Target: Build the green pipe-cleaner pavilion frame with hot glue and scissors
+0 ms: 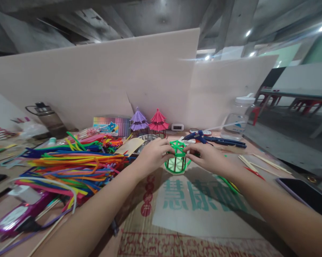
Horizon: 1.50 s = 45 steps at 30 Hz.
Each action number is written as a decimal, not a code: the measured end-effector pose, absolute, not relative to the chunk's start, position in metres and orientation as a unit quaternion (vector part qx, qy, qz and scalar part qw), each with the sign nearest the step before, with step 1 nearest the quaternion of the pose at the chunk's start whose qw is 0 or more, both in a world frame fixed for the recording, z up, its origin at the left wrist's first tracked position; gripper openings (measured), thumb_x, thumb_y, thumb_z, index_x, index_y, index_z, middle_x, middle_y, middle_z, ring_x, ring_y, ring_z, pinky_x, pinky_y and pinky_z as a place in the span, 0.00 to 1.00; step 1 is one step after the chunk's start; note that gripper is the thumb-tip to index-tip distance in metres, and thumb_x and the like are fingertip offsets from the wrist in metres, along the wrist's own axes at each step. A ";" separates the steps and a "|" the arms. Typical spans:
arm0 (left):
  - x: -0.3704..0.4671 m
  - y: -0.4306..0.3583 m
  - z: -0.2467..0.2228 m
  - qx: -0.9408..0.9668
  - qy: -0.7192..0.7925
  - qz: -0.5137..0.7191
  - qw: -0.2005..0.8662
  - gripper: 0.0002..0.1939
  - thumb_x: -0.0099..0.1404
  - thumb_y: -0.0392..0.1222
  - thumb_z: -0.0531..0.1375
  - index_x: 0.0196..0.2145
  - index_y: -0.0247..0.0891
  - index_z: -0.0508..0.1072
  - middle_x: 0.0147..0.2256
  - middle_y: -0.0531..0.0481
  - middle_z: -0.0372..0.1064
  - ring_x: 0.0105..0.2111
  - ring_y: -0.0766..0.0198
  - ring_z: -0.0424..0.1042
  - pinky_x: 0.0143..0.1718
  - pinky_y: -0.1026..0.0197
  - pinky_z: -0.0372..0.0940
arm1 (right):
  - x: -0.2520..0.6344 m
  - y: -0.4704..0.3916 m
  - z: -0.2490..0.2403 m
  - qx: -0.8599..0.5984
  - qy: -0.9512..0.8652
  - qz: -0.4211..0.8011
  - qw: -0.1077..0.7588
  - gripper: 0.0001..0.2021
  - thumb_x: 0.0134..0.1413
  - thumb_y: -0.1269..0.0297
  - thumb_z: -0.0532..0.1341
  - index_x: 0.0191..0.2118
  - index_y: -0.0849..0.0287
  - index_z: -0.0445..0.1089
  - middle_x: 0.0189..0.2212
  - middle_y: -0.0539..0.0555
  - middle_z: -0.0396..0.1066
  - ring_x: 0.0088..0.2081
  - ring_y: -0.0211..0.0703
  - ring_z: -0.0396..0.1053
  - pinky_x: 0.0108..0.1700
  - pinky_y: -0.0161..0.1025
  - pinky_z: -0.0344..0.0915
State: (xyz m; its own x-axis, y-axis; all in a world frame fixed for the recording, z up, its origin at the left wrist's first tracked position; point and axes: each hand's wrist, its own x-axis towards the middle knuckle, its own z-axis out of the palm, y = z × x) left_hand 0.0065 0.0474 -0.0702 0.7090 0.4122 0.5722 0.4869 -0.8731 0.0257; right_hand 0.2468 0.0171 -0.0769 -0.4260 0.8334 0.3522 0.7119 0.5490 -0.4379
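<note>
A small pavilion frame (176, 159) stands upright in front of me, with green fuzzy pipe cleaner around its top and base and dark brown posts between. My left hand (156, 152) is closed on the left side of its upper ring, thumb and fingers pinched. From the right, my right hand (202, 154) pinches the same ring, fingers bent. A green strand sticks out beside the base near my right hand. Part of the ring is hidden behind my fingertips. Below lies a printed sheet (161, 221) with large green characters.
Left are piled coloured pipe cleaners (78, 160) and a purple glue gun-like device (21, 214). Behind stand a purple pagoda (139, 121), a pink pagoda (158, 121) and a marker set (111, 125). Right are pliers (225, 141), wooden sticks (270, 163), a bottle (236, 119) and a phone (308, 194).
</note>
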 end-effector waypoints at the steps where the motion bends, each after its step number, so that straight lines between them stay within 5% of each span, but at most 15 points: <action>1: 0.008 0.046 -0.070 -0.923 -0.234 -0.295 0.076 0.05 0.67 0.40 0.61 0.35 0.39 0.76 0.36 0.49 0.73 0.38 0.62 0.69 0.39 0.60 0.62 | 0.247 0.017 -0.077 -0.460 -0.838 0.108 0.273 0.09 0.60 0.64 0.58 0.42 0.56 0.75 0.30 0.51 0.76 0.30 0.41 0.70 0.33 0.36 0.59; 9: 0.014 0.039 -0.066 -0.924 -0.208 -0.271 0.172 0.08 0.70 0.38 0.57 0.32 0.37 0.74 0.33 0.48 0.72 0.34 0.62 0.67 0.35 0.60 0.59 | 0.244 0.019 -0.080 -0.456 -0.839 0.103 0.280 0.08 0.59 0.67 0.58 0.41 0.56 0.74 0.29 0.50 0.76 0.30 0.40 0.70 0.33 0.36 0.59; 18: 0.007 0.046 -0.061 -0.923 -0.260 -0.277 0.058 0.05 0.69 0.39 0.60 0.38 0.37 0.76 0.36 0.47 0.73 0.39 0.60 0.69 0.41 0.59 0.63 | 0.244 0.020 -0.082 -0.459 -0.834 0.081 0.297 0.08 0.59 0.65 0.60 0.40 0.56 0.77 0.34 0.52 0.79 0.34 0.42 0.73 0.36 0.37 0.62; 45: 0.010 0.043 -0.063 -0.919 -0.293 -0.260 0.047 0.12 0.63 0.45 0.65 0.42 0.38 0.74 0.41 0.46 0.71 0.43 0.56 0.68 0.45 0.55 0.63 | 0.238 0.019 -0.091 -0.436 -0.830 0.117 0.328 0.07 0.60 0.66 0.59 0.44 0.55 0.71 0.32 0.51 0.76 0.32 0.41 0.70 0.35 0.37 0.61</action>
State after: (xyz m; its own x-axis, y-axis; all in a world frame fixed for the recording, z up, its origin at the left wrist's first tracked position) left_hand 0.0099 0.0425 -0.0627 0.6935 0.5140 0.5049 0.5628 -0.8240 0.0658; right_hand 0.2384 0.0189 -0.0914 -0.4049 0.7998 0.4431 0.6465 0.5931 -0.4798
